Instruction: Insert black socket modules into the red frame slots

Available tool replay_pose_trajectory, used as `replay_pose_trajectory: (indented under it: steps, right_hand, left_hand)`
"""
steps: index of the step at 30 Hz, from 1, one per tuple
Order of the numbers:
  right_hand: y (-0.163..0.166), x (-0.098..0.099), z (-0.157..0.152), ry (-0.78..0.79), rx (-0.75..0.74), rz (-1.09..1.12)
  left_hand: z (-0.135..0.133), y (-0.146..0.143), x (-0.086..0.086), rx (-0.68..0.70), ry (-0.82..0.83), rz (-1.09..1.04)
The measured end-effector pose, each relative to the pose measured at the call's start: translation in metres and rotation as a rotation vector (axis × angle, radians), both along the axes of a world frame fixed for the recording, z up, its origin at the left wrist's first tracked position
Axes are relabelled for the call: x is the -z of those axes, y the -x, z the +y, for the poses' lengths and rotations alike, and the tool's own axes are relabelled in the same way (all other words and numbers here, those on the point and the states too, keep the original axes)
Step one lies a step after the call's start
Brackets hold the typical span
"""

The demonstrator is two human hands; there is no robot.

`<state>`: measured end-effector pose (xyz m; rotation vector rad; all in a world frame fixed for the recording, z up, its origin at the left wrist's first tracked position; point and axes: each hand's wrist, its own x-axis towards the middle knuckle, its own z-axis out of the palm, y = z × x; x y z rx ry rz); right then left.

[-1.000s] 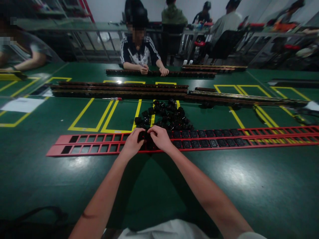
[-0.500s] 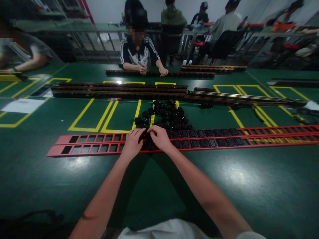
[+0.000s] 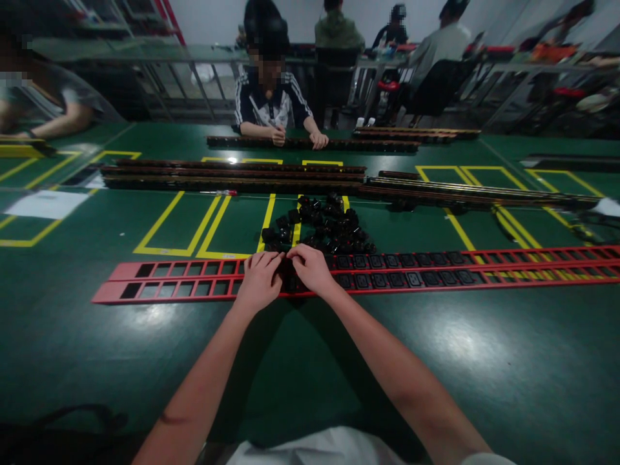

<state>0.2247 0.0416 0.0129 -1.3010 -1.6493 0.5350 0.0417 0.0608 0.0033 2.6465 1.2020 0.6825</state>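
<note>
Two long red slotted strips lie side by side across the green table in front of me. Their right part holds several black sockets; the slots to the left stand open. My left hand and my right hand meet over the strips at the middle, fingers curled down and pressed on a black socket that shows between them. A heap of loose black sockets lies just behind my hands.
Long dark strips lie across the table's middle, with a red-handled tool beside them. A person sits opposite with hands on another dark strip. A white sheet lies at the left. Yellow lines mark the table.
My hands have closed a little tighter over the strips and the black socket sits lower between them. Otherwise nothing has moved.
</note>
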Motion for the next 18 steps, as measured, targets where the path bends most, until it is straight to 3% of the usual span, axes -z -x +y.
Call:
replay_pose_trajectory:
  steps: [7,13,18]
  right_hand:
    - [0.0,0.001,0.001,0.012,-0.012,-0.025]
    - [0.0,0.002,0.002,0.004,-0.021,-0.019]
    - [0.0,0.0,0.001,0.025,-0.018,-0.035]
  left_hand:
    - [0.011,0.002,0.004,-0.055,0.041,-0.064]
    - [0.052,0.003,0.003,-0.067,0.026,-0.152]
    - [0.086,-0.002,0.012,-0.047,0.097,-0.021]
